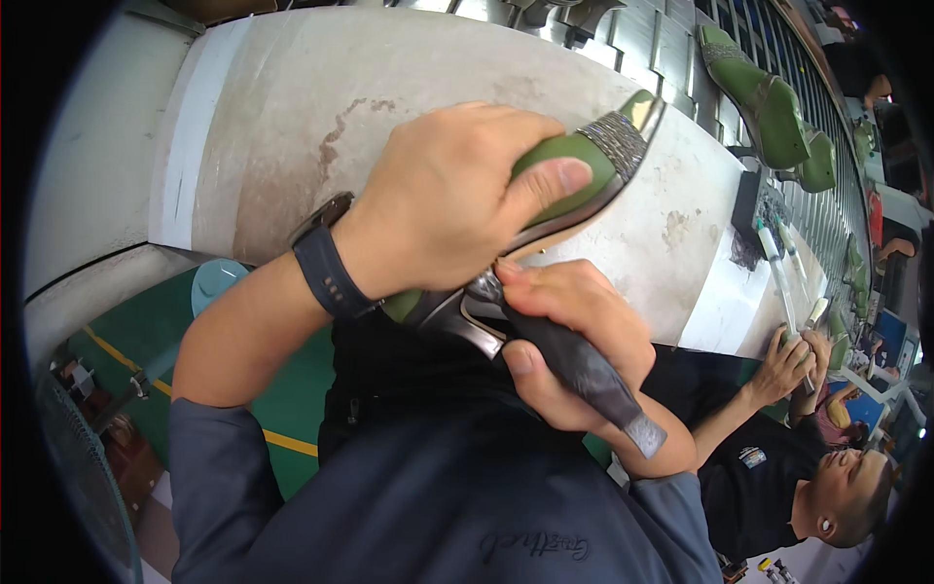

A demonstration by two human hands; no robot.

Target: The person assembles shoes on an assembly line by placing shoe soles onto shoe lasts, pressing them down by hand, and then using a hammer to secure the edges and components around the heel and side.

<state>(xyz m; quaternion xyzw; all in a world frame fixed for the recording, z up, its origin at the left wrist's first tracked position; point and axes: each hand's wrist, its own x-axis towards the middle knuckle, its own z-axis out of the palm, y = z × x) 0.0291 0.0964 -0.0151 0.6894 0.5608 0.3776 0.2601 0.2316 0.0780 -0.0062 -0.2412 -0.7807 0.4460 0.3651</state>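
Observation:
My left hand [438,190] is closed over a high-heeled shoe on a green last [559,161]. A glittery strap [615,144] crosses the toe end, which points to the upper right. The shoe lies tilted, its sole edge toward my right hand; a shiny dark heel [467,326] juts out below my left wrist. My right hand [589,311] is wrapped round a dark-handled tool [574,365] with a flat, pale metal end [644,435]. The tool's other end is against or close to the shoe near the heel; my fingers partly hide the contact.
The pale, stained worktable [292,127] lies beneath the shoe. Beyond it, more green shoes [764,102] rest on a metal slatted conveyor [671,54]. To the right are a dark box [747,209], white-handled brushes [776,268] and a co-worker's hands [788,365].

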